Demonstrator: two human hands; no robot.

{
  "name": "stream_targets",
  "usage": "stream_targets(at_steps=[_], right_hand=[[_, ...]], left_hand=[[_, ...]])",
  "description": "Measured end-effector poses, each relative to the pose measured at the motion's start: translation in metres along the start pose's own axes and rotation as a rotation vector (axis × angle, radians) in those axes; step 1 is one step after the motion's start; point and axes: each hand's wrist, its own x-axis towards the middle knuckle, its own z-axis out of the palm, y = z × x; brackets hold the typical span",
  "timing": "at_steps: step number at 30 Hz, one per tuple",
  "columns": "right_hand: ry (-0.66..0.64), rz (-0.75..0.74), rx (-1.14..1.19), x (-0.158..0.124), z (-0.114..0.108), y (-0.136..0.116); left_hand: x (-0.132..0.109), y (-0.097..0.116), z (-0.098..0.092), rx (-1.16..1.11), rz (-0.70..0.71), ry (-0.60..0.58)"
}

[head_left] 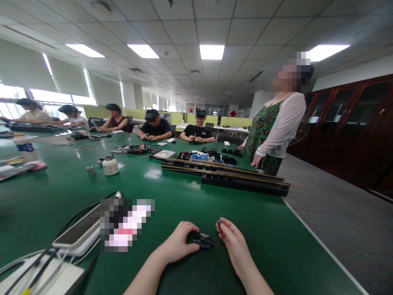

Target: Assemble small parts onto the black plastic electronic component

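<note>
My left hand [181, 242] is closed around one end of a small black plastic housing [204, 240] with shiny bits on its upper face. The housing is at the green tabletop, in front of me. To its right, apart from it, my right hand [233, 241] is raised with the fingertips pinched together. Between them is a small greyish piece [219, 222], too small to name. The fingers of my right hand do not touch the housing.
Long black rails [245, 185] with thin brass-coloured rods lie across the table [172, 200] ahead. A phone [81, 225] and cables are on the left, by a white jar [110, 166]. A person [276, 119] stands at the right; several others sit across the table.
</note>
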Motion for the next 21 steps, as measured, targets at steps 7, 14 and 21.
stream_targets(at_steps=[7, 14, 21], right_hand=[[0.034, 0.036, 0.109, 0.000, -0.001, -0.004], [0.035, 0.068, 0.210, 0.005, -0.007, -0.003], [0.049, 0.117, 0.306, 0.008, -0.010, -0.002]], left_hand=[[0.000, 0.000, 0.001, 0.002, 0.006, 0.006], [0.001, 0.001, 0.001, -0.001, -0.002, 0.006], [0.001, 0.000, 0.001, -0.002, 0.008, 0.010]])
